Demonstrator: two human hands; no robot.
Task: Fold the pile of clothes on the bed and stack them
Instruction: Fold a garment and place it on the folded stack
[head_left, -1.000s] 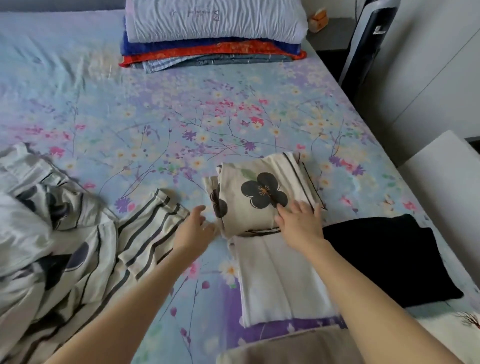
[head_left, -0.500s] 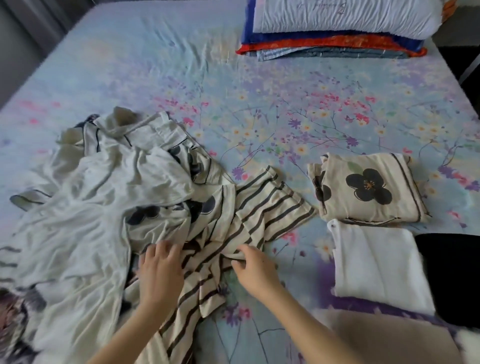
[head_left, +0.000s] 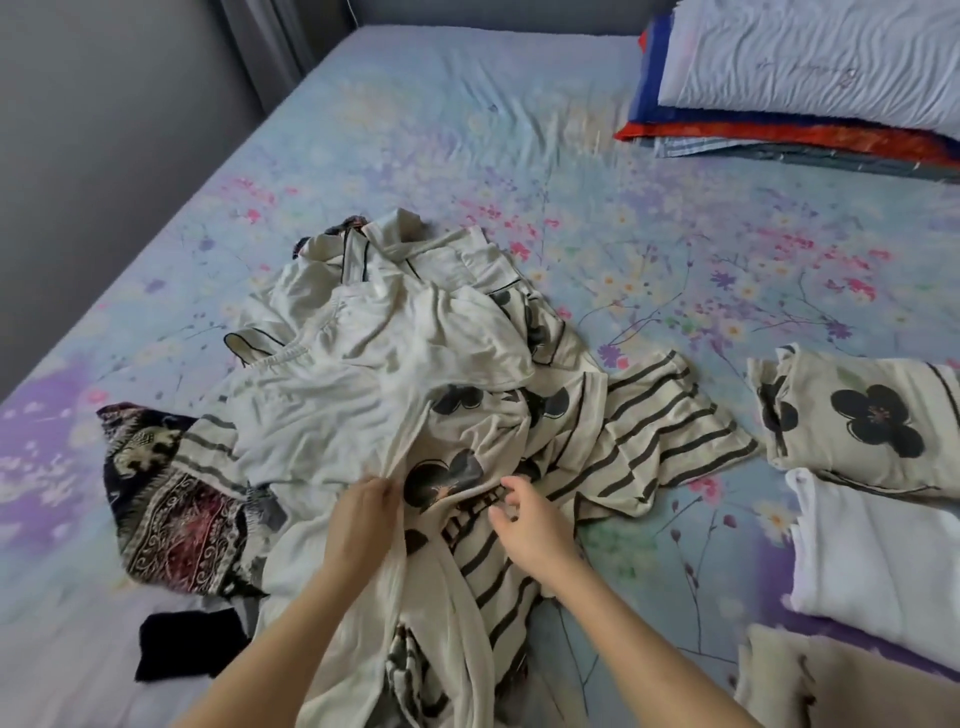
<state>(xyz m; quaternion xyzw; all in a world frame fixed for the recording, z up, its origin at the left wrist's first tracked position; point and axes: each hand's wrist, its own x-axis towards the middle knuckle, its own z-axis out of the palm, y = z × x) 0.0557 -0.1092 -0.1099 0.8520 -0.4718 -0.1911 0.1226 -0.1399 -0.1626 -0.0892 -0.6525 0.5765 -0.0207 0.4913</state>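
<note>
Head view: a soft, crumpled pile of clothes lies mid-bed on the smooth floral bed sheet.
Pile fabrics: limp cream jersey with black flower prints, a striped garment fanned flat to the right, and a dark ornate patterned cloth at the left edge.
Folded pieces: 2 neat rectangles lie right of the pile, a flower-print bundle and a plain white bundle nearer the person.
Left hand: fingers curled, gripping a fold of cream cloth at the pile's near side.
Right hand: half open with fingers loosely bent, tips at the printed cloth; whether they pinch it cannot be told.
</note>
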